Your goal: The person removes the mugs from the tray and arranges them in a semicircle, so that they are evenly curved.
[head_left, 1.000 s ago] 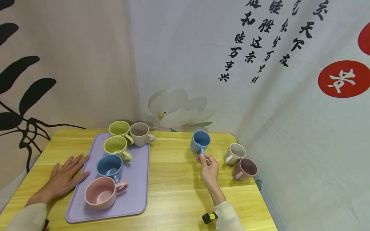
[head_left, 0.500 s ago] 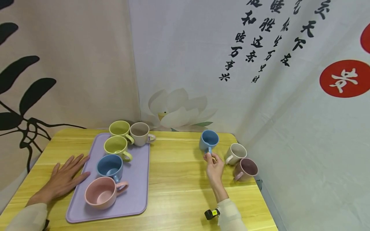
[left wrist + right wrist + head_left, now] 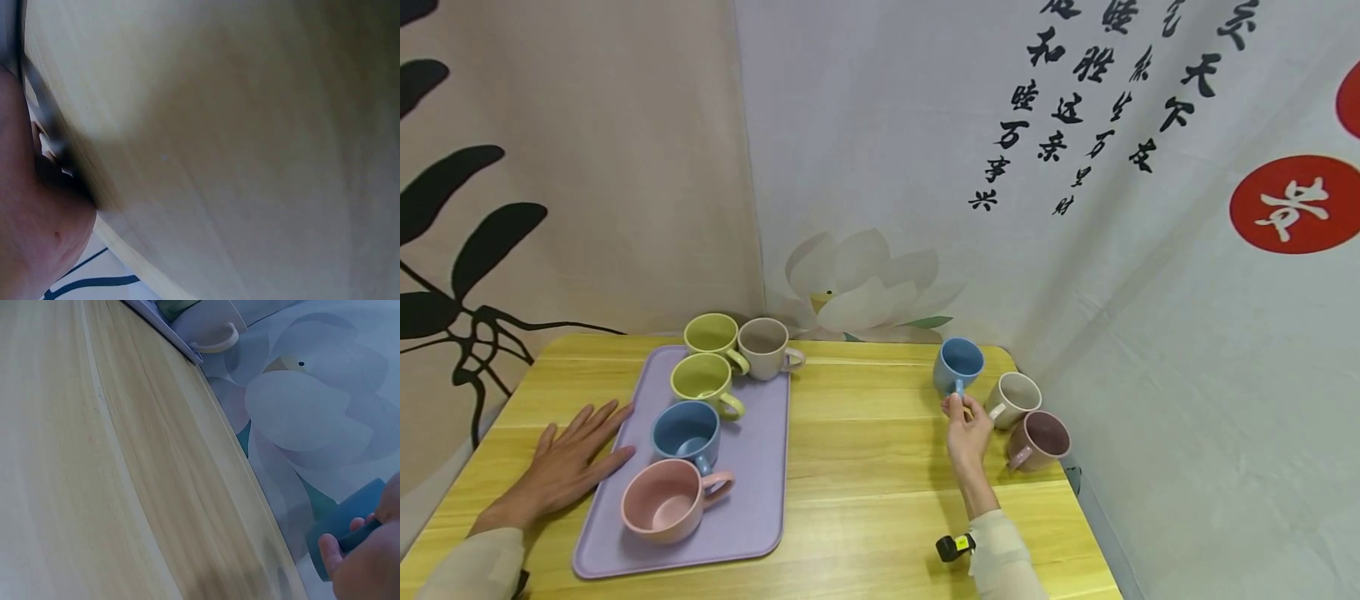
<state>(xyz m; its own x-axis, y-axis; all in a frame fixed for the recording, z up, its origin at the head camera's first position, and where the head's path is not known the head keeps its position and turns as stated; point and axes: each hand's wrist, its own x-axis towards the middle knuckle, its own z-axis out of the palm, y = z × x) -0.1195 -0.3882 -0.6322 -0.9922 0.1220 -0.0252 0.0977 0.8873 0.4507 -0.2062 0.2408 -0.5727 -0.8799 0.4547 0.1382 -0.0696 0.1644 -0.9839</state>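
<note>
Pale printed cloth [image 3: 880, 142] hangs behind a yellow wooden surface [image 3: 850, 483]. Eight cups show in the head view alone. Five are on the one lilac tray [image 3: 752, 500]: two green cups [image 3: 702, 379], one taupe cup [image 3: 763, 350], one blue cup [image 3: 685, 427] and one pink cup [image 3: 661, 504]. Three are off it, toward the right: the held blue cup [image 3: 955, 372], one cream cup [image 3: 1012, 400] and one mauve cup [image 3: 1037, 442]. Both hands are well apart. Flat with fingers spread, the left hand [image 3: 572, 458] reaches the tray's left edge; its own wrist view gives mostly wood grain and blurred skin. Near the surface's far right corner, the right hand [image 3: 967, 429] pinches the held blue cup's handle. Only the right wrist view brings its thumb [image 3: 330, 551] up close, against that handle. Whether this cup touches the surface, I cannot tell.
</note>
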